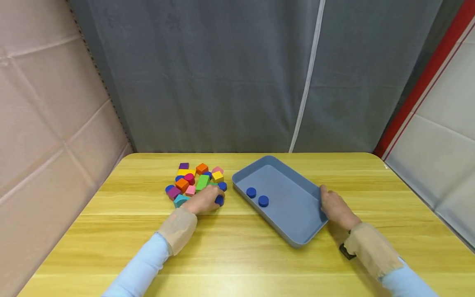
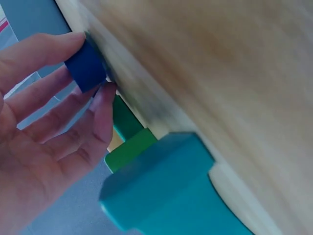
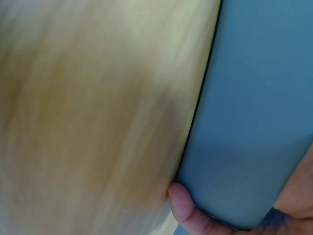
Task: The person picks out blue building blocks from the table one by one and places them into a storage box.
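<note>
My left hand (image 1: 205, 200) pinches a blue round block (image 2: 86, 67) between thumb and fingers, at the near right edge of a pile of coloured blocks. Close by that hand lie a teal arched block (image 2: 156, 181) and a green block (image 1: 202, 182). Another blue round block (image 1: 222, 186) sits just beyond the fingers. The grey-blue tray (image 1: 285, 177) stands at an angle to the right of the pile. Two blue discs, one (image 1: 251, 192) and a second (image 1: 263, 201), lie inside along its left side. My right hand (image 1: 337, 209) grips the tray's right wall, fingertips partly hidden.
Orange (image 1: 182, 184), yellow (image 1: 217, 177), purple (image 1: 174, 192), red (image 1: 189, 178) and pink (image 1: 190, 190) blocks crowd together in the pile. A grey curtain (image 1: 208, 82) hangs behind the wooden table (image 1: 208, 255). Pale padded walls flank both sides.
</note>
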The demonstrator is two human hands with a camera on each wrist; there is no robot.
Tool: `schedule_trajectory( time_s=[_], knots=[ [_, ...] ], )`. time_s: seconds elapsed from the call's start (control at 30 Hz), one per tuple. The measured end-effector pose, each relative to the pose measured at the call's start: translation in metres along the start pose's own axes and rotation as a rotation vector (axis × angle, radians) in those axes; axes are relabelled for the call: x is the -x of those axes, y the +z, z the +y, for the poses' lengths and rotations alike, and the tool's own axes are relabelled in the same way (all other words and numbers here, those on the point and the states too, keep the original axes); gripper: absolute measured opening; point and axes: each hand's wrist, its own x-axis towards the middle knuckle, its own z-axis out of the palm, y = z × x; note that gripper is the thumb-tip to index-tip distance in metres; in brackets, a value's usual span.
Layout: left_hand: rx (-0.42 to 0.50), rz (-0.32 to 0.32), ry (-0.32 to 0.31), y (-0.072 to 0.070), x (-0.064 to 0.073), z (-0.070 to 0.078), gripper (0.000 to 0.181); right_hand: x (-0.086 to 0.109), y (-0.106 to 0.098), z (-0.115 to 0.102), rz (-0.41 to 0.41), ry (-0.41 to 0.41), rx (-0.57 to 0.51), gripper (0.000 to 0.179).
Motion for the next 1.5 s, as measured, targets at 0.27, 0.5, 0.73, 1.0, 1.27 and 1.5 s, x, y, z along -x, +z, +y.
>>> schedule_trajectory(
  time_s=[0.27,0.5,0.73,1.0,1.27,1.5],
  knots=[
    [0.057,0.047,-0.019,-0.006,0.002,0.0,0.031,0.0,0.0,0.0,-0.002,0.002,0.013,0.031],
    [0.077,0.093,0.044,-0.009,0.001,0.002,0.033,0.0,0.0,0.0,-0.001,0.004,0.011,0.032],
    [0.084,0.146,0.067,-0.013,-0.003,0.009,0.036,0.0,0.0,0.0,0.01,-0.006,0.016,0.032],
    [0.086,0.183,0.082,-0.015,-0.008,0.02,0.036,0.0,0.0,0.0,-0.004,0.001,0.012,0.033],
    [0.093,0.182,0.12,-0.017,-0.017,0.038,0.037,0.0,0.0,0.001,-0.001,-0.006,0.013,0.032],
    [0.092,0.178,0.201,-0.018,-0.027,0.056,0.037,0.001,0.0,0.002,0.035,-0.033,0.025,0.035]
  ],
)
